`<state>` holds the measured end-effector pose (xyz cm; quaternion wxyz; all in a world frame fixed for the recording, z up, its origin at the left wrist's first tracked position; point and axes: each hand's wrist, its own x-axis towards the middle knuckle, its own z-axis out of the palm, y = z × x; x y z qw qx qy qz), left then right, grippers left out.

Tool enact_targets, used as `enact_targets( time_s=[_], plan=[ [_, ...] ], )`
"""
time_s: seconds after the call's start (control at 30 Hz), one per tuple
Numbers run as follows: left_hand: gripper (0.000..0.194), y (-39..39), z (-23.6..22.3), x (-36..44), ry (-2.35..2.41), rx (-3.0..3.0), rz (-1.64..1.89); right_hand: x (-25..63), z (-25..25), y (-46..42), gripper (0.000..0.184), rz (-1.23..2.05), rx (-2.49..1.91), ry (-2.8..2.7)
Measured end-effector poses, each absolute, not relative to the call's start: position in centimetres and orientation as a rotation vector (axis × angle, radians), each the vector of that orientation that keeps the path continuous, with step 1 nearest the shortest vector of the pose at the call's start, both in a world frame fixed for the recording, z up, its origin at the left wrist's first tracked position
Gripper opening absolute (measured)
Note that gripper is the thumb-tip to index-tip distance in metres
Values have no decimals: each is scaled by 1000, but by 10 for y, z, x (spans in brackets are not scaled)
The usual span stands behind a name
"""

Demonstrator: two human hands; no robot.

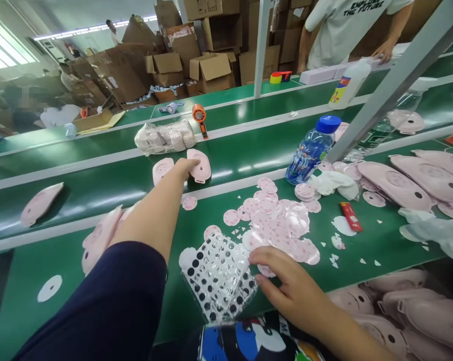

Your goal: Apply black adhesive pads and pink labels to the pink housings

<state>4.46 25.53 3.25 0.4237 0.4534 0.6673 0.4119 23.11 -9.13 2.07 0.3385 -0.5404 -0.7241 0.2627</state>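
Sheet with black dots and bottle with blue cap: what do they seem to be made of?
The sheet looks like thin, glossy clear plastic: it shines and curves by the right hand. The bottle seems smooth clear plastic, as it is see-through, with a matte-looking blue plastic cap.

Blue-capped water bottle (312, 150) standing at far edge of nearest green conveyor belt (23, 301); red packet (351, 216) flat near its right side; orange tape dispenser (199, 119) on next belt; cardboard cartons (211, 65) stacked beyond.

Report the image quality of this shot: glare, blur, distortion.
Head view: the light panel blows out at top left, glare streaks the green conveyor belt, wide-angle distortion bows the belts, and the far left background looks blurred.
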Motion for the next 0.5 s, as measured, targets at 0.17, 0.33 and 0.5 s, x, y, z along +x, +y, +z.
enact_targets(
  time_s=[0.17, 0.33, 0.5],
  plan=[
    [31, 193, 54, 39, 1330, 1060, 1137, 239, 0, -81, 23, 273, -1746, -1963],
    [44, 70, 53, 21, 847, 795, 1176, 234, -16, -66, 20, -4, -1828, -2090],
    [63, -2, 23, 17, 906, 548, 1023, 232, -4, -55, 18, -84, -1735, -2133]
  ],
)
